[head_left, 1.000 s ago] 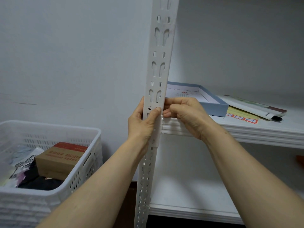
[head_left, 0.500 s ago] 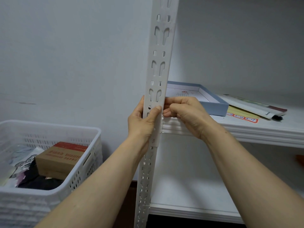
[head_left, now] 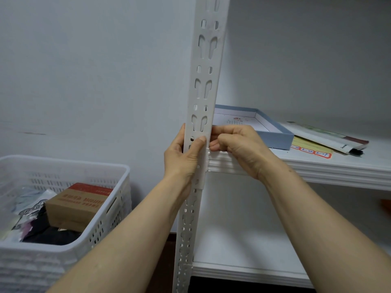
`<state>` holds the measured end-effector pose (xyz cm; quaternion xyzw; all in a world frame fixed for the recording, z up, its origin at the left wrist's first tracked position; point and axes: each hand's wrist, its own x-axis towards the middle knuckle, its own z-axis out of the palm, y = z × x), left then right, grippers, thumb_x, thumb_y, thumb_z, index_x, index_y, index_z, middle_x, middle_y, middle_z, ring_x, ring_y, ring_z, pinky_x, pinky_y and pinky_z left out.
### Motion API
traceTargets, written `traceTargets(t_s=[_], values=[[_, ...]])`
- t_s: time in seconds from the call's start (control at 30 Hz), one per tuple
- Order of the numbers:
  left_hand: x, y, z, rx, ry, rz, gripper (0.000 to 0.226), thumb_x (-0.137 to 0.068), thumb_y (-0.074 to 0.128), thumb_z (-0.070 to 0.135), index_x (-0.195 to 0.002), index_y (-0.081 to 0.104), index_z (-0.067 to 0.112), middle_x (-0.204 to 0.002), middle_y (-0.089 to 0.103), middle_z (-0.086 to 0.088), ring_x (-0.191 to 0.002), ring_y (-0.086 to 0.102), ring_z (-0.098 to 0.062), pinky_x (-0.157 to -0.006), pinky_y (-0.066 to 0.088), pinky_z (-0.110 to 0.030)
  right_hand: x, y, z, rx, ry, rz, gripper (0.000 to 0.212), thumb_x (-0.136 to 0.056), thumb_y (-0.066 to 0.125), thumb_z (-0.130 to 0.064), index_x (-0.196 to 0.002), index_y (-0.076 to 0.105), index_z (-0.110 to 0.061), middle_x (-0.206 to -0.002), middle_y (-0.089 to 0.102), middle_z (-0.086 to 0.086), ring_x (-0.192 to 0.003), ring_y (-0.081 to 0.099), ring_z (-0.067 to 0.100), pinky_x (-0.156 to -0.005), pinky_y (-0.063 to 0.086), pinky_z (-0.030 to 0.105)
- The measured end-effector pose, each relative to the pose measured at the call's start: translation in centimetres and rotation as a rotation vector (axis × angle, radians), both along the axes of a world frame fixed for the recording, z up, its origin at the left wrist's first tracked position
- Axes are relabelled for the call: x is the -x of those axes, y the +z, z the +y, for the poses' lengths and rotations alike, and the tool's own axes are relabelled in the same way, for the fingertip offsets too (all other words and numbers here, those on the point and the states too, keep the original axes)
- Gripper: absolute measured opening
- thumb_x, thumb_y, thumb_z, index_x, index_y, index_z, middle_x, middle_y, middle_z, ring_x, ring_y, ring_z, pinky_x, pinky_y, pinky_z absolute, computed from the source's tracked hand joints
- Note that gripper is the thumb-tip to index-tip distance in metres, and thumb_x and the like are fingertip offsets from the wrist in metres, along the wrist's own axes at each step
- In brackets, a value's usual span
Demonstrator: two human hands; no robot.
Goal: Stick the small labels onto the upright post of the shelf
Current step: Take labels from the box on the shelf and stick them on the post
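The white slotted upright post (head_left: 204, 85) of the shelf runs from top to bottom in the middle of the view. My left hand (head_left: 184, 157) is wrapped around it from the left at the level of the upper shelf board, with the thumb pressed flat on the front face. My right hand (head_left: 239, 146) is curled against the post's right edge, fingertips pinched together at the corner. No small label shows between the fingers; whatever is under them is hidden. A yellow sheet of red-bordered labels (head_left: 311, 152) lies on the upper shelf board (head_left: 338, 168).
A shallow blue-sided box (head_left: 273, 132) and a white packet (head_left: 330, 138) lie on the upper shelf board. A lower shelf board (head_left: 243, 259) sits beneath. At the left a white slotted basket (head_left: 101, 210) holds a brown carton (head_left: 78, 204) and dark items. A grey wall stands behind.
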<state>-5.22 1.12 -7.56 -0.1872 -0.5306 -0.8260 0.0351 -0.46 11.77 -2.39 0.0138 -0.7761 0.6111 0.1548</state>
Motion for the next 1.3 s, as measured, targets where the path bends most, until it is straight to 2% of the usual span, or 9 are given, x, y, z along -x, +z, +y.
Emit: traceTargets(t_s=[0.27,0.47,0.7,0.83,1.07,1.3], values=[[0.03,-0.17,-0.27,0.010,-0.042,0.030,0.038,-0.089,0.058,0.004,-0.124,0.062,0.017,-0.097,0.073,0.008,-0.085,0.067,0.000,-0.074,0.051,-0.012,-0.11,0.12,-0.22,0.006,-0.009,0.000,0.040,-0.076,0.045,0.015,-0.090,0.072,-0.012,-0.100,0.071,0.018,-0.086,0.064,0.016,-0.093,0.052,0.028],[0.01,-0.12,-0.03,-0.003,-0.010,0.015,0.034,-0.088,0.060,0.005,-0.120,0.064,0.018,-0.091,0.073,0.009,-0.081,0.067,-0.001,-0.076,0.054,-0.015,-0.10,0.05,-0.07,-0.001,0.003,-0.001,0.040,-0.076,0.046,0.015,-0.092,0.072,-0.011,-0.100,0.072,0.015,-0.090,0.065,0.017,-0.093,0.052,0.028],[0.03,-0.12,-0.10,-0.010,-0.026,0.025,0.032,-0.088,0.062,0.006,-0.118,0.064,0.017,-0.091,0.073,0.008,-0.082,0.068,-0.001,-0.072,0.052,-0.013,-0.09,0.08,-0.06,-0.002,-0.002,0.000,0.040,-0.075,0.047,0.015,-0.093,0.072,-0.011,-0.099,0.072,0.014,-0.089,0.065,0.017,-0.091,0.053,0.027],[0.03,-0.39,-0.16,0.009,-0.030,0.036,0.037,-0.088,0.062,0.005,-0.123,0.062,0.016,-0.099,0.073,0.004,-0.087,0.069,-0.003,-0.075,0.052,-0.013,-0.11,0.05,-0.09,-0.006,0.006,0.007,0.042,-0.075,0.046,0.015,-0.089,0.072,-0.014,-0.098,0.073,0.011,-0.088,0.066,0.014,-0.092,0.052,0.027],[-0.08,-0.05,0.12,0.003,0.007,0.034,0.029,-0.088,0.063,0.008,-0.115,0.066,0.016,-0.087,0.073,0.008,-0.075,0.067,0.001,-0.068,0.051,-0.011,0.03,-0.08,0.10,-0.017,0.013,0.009,0.041,-0.075,0.048,0.014,-0.096,0.072,-0.011,-0.099,0.073,0.012,-0.096,0.066,0.021,-0.094,0.051,0.029],[-0.03,-0.25,-0.08,0.007,-0.015,0.026,0.037,-0.088,0.061,0.006,-0.124,0.061,0.015,-0.097,0.073,0.006,-0.084,0.068,-0.002,-0.076,0.053,-0.014,0.05,-0.06,0.09,-0.010,0.008,0.005,0.041,-0.075,0.047,0.014,-0.099,0.071,-0.009,-0.100,0.072,0.013,-0.094,0.065,0.019,-0.094,0.051,0.028]])
